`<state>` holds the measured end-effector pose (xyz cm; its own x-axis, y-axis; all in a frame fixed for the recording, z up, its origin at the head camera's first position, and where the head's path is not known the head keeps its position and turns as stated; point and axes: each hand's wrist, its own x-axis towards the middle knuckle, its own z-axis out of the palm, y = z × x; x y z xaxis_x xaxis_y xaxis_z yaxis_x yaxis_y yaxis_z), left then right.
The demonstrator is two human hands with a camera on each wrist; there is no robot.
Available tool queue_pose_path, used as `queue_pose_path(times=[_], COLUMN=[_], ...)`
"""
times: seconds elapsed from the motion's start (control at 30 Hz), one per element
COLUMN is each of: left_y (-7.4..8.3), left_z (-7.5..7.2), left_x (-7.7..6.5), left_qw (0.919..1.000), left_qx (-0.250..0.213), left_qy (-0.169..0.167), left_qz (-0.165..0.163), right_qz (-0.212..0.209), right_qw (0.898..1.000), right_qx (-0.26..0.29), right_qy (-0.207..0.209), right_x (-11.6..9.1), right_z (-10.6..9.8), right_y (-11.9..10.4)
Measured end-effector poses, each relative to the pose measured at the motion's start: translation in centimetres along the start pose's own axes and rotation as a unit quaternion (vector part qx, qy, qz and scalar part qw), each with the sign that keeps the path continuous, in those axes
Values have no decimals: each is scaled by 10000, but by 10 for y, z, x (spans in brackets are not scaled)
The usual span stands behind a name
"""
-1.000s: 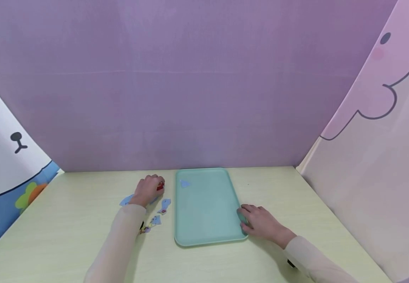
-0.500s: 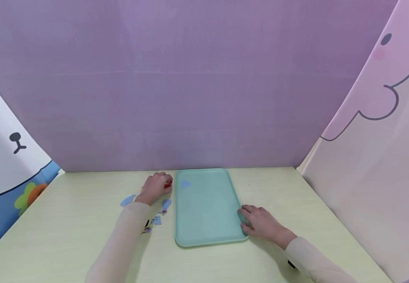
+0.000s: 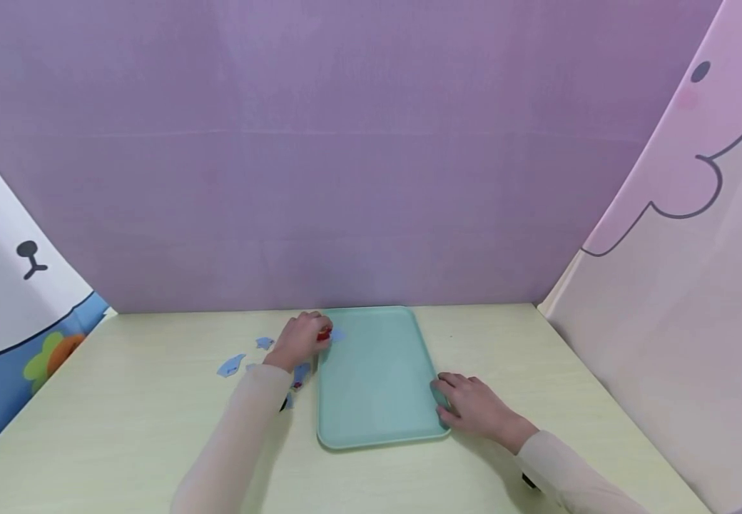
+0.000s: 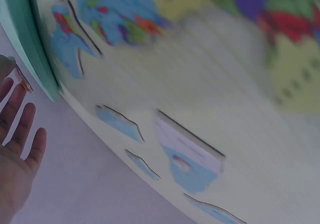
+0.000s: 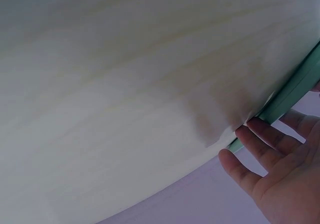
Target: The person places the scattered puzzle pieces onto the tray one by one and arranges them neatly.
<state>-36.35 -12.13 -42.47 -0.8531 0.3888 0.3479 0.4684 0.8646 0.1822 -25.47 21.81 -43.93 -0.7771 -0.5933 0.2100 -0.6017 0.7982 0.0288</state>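
Lying left of the green tray [image 3: 377, 392], a scatter of puzzle-like pieces [image 3: 231, 365] is on the table [image 3: 120, 414], mostly blue in your head view; your left wrist view adds multicoloured pieces [image 4: 112, 9], blurred; all these look left to do. Your left hand [image 3: 297, 343] has a red piece [image 3: 324, 335] pinched, other fingers spread, at the tray's left rim; can't tell if piece and rim touch. One pale blue piece [image 3: 339, 334] lies on the tray near its far left corner; so I'd judge you're early: one down, one in hand, rest off-tray. Your right hand [image 3: 474, 407] touches the tray's right rim, fingers slightly bent; can't tell if it grips or only steadies. Around you: bear-print panel [image 3: 11, 307], purple backdrop [image 3: 371, 157], pale panel [image 3: 679, 285]; none blocks the tray; your left sleeve [image 3: 239, 435] hides part of the scatter.
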Motion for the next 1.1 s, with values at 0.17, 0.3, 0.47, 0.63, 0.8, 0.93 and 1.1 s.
queue_pose_path(times=[0.17, 0.3, 0.47, 0.63, 0.8, 0.93, 1.1], left_y=[11, 18, 22, 28, 36, 41, 48], left_z=[0, 2, 7, 8, 10, 12, 11], left_x=[3, 6, 10, 13, 16, 19, 23], left_qw=[10000, 9999, 9994, 9988, 9976, 9972, 9976], left_qx=[-69, -61, -66, -136, -274, -254, -278], left_qy=[-10, 47, 154, 231, 361, 413, 395], left_qz=[45, 128, 296, 408, 522, 562, 493], right_qz=[-12, -30, -62, -65, -46, -21, -18], right_qw=[10000, 10000, 10000, 10000, 10000, 9999, 9999], right_qx=[-6, -13, -60, -43, 26, 79, 103], right_qy=[-12, -19, 1, 13, -34, -66, -59], right_x=[0, -1, -1, -2, -2, -3, -3], right_z=[-1, -2, -3, -5, -7, -7, -6], right_y=[-1, -2, -3, -4, -4, -4, -2])
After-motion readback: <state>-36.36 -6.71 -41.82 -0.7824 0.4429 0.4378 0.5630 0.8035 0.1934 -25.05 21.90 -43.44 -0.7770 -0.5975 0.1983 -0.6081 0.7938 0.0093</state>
